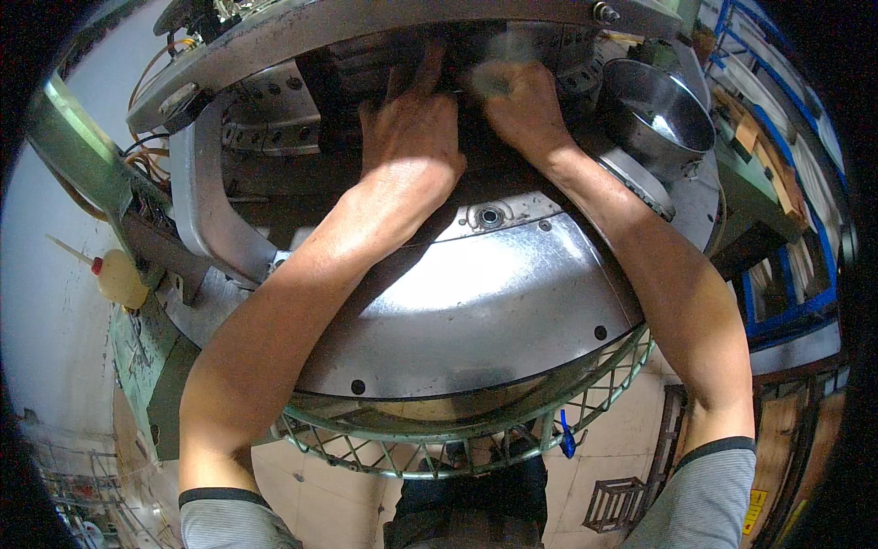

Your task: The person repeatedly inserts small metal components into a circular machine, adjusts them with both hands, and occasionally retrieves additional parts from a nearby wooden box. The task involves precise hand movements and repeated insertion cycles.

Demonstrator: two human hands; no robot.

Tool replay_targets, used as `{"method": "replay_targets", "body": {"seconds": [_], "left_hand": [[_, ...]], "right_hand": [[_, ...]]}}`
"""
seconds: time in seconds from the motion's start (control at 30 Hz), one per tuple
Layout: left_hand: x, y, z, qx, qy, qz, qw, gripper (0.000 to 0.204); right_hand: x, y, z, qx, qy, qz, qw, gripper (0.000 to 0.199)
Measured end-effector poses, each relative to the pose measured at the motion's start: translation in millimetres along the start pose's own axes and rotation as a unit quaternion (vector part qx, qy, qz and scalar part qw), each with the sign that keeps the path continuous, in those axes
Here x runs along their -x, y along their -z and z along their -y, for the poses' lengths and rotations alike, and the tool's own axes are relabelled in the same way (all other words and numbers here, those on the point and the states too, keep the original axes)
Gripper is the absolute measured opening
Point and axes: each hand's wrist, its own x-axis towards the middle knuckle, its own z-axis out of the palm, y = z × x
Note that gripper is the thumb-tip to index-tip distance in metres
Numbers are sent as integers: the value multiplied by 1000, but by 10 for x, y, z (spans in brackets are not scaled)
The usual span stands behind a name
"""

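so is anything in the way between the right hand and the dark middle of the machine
Nothing visible: the right hand reaches in at the dark middle. The metal pan stands off to its right, apart from it. Shadow hides what lies deeper in.

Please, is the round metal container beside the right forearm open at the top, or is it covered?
Open: nothing covers the round metal container, and its shiny inside is visible.

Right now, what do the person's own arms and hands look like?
The sleeves are short, grey and finely striped, with dark edging. Below, the forearms are bare. The left hand and right hand wear no gloves, and no watch shows.
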Motion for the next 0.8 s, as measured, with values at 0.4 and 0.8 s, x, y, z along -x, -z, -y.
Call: {"method": "replay_targets", "body": {"seconds": [0.4, 0.8], "left_hand": [[2, 6, 0, -3, 2, 14, 1000, 42], [-10, 42, -14, -2, 14, 32, 999, 39]], "right_hand": [[-7, -1, 1, -16, -10, 9, 1000, 19], [-4, -8, 23, 20, 3, -17, 1000, 19]]}}
